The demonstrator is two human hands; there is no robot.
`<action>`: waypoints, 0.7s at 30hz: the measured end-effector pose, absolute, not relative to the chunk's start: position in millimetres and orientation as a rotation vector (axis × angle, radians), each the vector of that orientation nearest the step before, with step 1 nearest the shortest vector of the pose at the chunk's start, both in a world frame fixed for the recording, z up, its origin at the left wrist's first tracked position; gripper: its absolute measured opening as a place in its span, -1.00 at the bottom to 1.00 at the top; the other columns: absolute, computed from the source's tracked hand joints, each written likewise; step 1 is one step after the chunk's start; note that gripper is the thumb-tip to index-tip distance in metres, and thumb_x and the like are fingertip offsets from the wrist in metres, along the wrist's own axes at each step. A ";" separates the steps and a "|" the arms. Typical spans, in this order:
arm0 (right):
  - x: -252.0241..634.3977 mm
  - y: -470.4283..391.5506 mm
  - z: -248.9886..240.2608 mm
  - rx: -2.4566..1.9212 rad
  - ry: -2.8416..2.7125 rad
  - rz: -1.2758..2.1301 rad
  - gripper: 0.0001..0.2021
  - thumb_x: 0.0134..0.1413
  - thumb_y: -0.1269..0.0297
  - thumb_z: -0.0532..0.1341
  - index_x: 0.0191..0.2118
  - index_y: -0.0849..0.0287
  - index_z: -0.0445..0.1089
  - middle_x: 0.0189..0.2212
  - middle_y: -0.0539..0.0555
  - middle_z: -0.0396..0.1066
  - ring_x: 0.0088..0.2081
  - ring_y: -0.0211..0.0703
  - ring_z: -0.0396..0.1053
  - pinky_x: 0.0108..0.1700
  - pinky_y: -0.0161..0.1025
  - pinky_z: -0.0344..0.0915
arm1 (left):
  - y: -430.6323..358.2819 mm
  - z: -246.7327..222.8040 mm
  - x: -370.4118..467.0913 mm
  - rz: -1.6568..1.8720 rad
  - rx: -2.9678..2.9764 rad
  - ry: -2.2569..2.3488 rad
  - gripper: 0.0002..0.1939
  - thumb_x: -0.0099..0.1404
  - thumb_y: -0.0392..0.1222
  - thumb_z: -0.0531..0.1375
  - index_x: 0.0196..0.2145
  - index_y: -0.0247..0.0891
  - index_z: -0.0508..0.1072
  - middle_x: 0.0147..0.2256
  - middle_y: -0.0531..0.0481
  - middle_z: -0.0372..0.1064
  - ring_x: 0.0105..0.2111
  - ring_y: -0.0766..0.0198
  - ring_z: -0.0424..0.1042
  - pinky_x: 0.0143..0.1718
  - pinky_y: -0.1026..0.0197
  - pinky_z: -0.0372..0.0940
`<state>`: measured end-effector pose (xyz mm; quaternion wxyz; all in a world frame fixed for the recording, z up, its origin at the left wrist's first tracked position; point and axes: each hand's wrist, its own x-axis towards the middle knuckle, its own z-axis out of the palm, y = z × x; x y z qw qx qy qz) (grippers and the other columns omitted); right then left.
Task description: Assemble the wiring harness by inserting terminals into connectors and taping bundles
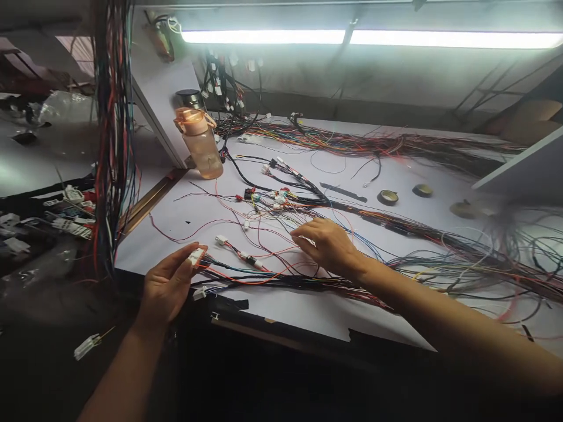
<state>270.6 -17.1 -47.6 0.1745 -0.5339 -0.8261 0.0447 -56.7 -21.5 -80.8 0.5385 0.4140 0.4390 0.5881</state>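
My left hand (166, 287) pinches a white wire connector (196, 256) between thumb and fingers, near the front left of the table. Thin wires, one of them orange (237, 280), run from this connector to the right. Over the loose wires in the middle, my right hand (328, 243) has its fingers drawn together; anything between the fingertips is too small to make out. Between the hands lie a white connector (221, 240) on red wires and a dark wire bundle (285, 281). Another white connector (200, 293) rests just below my left hand.
A taped harness branch (325, 200) crosses the white table. Behind it stand a bottle (202, 149) and a long wire bundle (352, 143). Tape rolls (387, 197) and a dark flat strip (343, 192) lie right of centre. Wires (112, 129) hang at left.
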 end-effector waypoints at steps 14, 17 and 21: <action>216.1 31.3 -48.8 -1.866 -2.471 0.202 -0.80 0.26 0.31 0.03 -0.30 0.18 0.37 -0.29 0.12 0.52 -0.22 -0.03 0.44 -0.21 -0.15 0.12 | -28.1 -80.5 -56.7 1.358 0.938 0.949 -0.66 0.06 -0.13 0.40 -0.18 -0.24 0.59 -0.19 -0.14 0.55 -0.18 0.13 0.52 -0.12 0.11 0.42; 232.4 28.7 -42.8 -1.836 -2.268 0.409 -0.85 0.22 0.27 0.06 -0.31 0.13 0.35 -0.41 0.05 0.49 -0.34 -0.10 0.41 -0.28 -0.20 0.14 | -29.2 -80.3 -56.6 1.355 0.936 0.925 -0.67 0.07 -0.15 0.40 -0.17 -0.25 0.59 -0.19 -0.14 0.55 -0.19 0.15 0.53 -0.09 0.10 0.42; 251.5 22.7 -26.1 -1.634 -1.860 0.691 -0.81 0.14 0.13 0.14 -0.39 0.13 0.33 -0.56 -0.02 0.38 -0.50 -0.22 0.31 -0.38 -0.25 0.18 | -30.0 -80.9 -57.3 1.349 0.953 0.913 -0.68 0.10 -0.17 0.38 -0.16 -0.25 0.58 -0.17 -0.14 0.55 -0.17 0.15 0.52 -0.09 0.10 0.43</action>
